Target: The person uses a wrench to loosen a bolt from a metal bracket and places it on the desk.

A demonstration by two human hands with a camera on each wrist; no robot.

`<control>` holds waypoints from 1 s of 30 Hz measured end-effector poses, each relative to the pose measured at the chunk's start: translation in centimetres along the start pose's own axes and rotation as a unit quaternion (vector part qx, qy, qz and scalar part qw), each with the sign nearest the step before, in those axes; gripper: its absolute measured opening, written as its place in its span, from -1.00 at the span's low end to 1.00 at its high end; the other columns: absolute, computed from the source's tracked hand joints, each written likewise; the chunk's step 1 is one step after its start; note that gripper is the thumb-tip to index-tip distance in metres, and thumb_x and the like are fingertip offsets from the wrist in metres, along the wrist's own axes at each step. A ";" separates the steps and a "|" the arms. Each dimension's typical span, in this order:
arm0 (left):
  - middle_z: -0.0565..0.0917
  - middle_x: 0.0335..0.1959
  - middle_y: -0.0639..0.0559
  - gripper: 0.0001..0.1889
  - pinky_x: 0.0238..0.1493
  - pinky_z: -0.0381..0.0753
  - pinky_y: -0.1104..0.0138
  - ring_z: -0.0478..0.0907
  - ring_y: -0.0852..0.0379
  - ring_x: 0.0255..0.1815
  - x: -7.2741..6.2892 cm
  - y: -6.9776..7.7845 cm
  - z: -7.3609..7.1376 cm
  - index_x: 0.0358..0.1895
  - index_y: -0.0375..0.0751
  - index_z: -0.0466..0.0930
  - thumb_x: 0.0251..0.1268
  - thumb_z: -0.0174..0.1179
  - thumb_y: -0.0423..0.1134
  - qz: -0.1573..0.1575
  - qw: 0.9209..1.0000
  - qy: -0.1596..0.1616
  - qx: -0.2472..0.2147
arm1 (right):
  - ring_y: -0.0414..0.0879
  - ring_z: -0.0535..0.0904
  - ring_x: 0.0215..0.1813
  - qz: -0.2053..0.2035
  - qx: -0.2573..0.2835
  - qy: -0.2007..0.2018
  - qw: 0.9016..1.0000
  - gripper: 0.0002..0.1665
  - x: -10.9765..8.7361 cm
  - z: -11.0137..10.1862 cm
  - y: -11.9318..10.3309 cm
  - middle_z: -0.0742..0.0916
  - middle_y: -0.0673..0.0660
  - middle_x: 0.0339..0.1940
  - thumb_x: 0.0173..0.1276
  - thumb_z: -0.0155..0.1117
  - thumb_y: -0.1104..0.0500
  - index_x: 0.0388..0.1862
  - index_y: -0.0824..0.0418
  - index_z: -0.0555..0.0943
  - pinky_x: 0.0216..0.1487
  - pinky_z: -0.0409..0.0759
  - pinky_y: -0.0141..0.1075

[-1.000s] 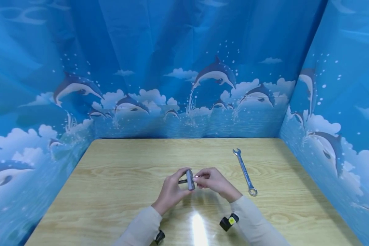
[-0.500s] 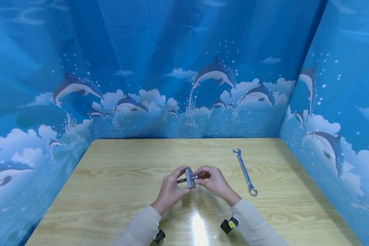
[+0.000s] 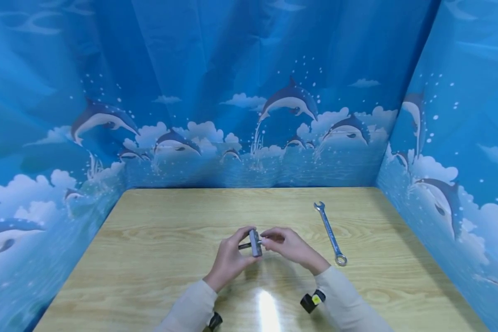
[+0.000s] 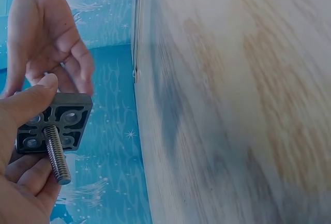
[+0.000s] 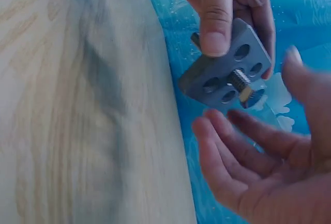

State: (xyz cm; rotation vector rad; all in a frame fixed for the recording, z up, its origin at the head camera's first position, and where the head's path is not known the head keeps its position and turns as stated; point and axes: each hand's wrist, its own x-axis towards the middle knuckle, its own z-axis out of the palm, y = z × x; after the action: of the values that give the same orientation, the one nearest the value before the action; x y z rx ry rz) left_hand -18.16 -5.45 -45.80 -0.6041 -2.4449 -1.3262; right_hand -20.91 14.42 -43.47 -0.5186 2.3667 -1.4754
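Note:
My left hand (image 3: 227,259) holds a square grey plate (image 5: 227,71) between thumb and fingers, raised over the front of the table. Round holes sit near the plate's corners. A threaded bolt (image 4: 58,157) passes through its middle, its long end pointing toward my left palm. On the other face, a short threaded length and the shiny bolt head (image 5: 252,98) stick out. Around that head, in the right wrist view, the thumb and loosely bent fingers of my right hand (image 3: 291,247) are spread apart, with gaps between them and the metal.
A combination wrench (image 3: 330,233) lies on the wood-grain table (image 3: 170,221) to the right of my hands, open end away from me. A blue dolphin-print curtain (image 3: 216,92) encloses the table at the back and sides. Black wrist cameras (image 3: 312,301) hang under both sleeves.
My right hand's fingers shift about the bolt's head end, and the wrist moves slightly right. The plate tilts a little in my left hand, which keeps its grip. The wrench stays put.

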 end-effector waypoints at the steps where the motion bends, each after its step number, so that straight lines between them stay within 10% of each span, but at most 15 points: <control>1: 0.61 0.14 -0.14 -0.21 0.21 0.55 0.20 0.55 -0.05 0.17 0.0 0.0 0.0 0.20 -0.19 0.46 -0.29 0.57 -0.38 0.001 1.000 -0.001 0.003 | -0.04 0.64 -0.07 0.016 0.010 0.007 1.000 -0.43 0.1 0.0 0.0 0.70 0.15 -0.06 0.43 0.12 -0.12 0.16 0.31 0.54 0.06 0.66 -0.10; 12: 0.63 0.10 -0.12 -0.21 0.17 0.59 0.21 0.58 -0.04 0.14 -0.1 0.0 0.0 0.21 -0.22 0.45 -0.27 0.56 -0.40 0.020 0.999 -0.004 0.025 | -0.13 0.60 -0.51 0.087 0.045 0.047 0.994 -0.34 0.1 1.3 -0.5 0.68 0.09 -0.57 0.43 0.07 -0.18 -0.35 0.44 0.65 -0.33 0.70 -0.16; 21: 0.62 0.13 -0.12 -0.21 0.20 0.57 0.18 0.56 -0.05 0.16 0.1 0.0 -0.2 0.21 -0.17 0.46 -0.27 0.57 -0.34 0.015 1.000 -0.005 0.022 | -0.01 0.65 -0.24 0.031 0.045 0.068 0.996 -0.75 0.1 1.0 -0.5 0.72 0.11 -0.29 0.27 0.34 0.19 -0.10 0.28 0.65 -0.12 0.69 -0.15; 30: 0.59 0.16 -0.11 -0.22 0.24 0.52 0.22 0.54 0.01 0.19 0.1 0.0 -0.3 0.21 -0.16 0.45 -0.25 0.57 -0.30 0.000 1.000 -0.010 -0.020 | 0.19 0.64 -0.12 -0.024 0.037 0.090 0.995 -0.70 0.0 1.2 -0.4 0.74 0.21 -0.18 0.14 0.37 0.43 -0.11 0.31 0.67 -0.15 0.69 -0.34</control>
State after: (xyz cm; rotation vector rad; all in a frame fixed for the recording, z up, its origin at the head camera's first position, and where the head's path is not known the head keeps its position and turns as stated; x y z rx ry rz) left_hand -18.25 -5.67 -45.64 -0.6305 -2.4397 -1.3799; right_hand -20.35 13.36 -43.64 -0.4451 2.4372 -1.6898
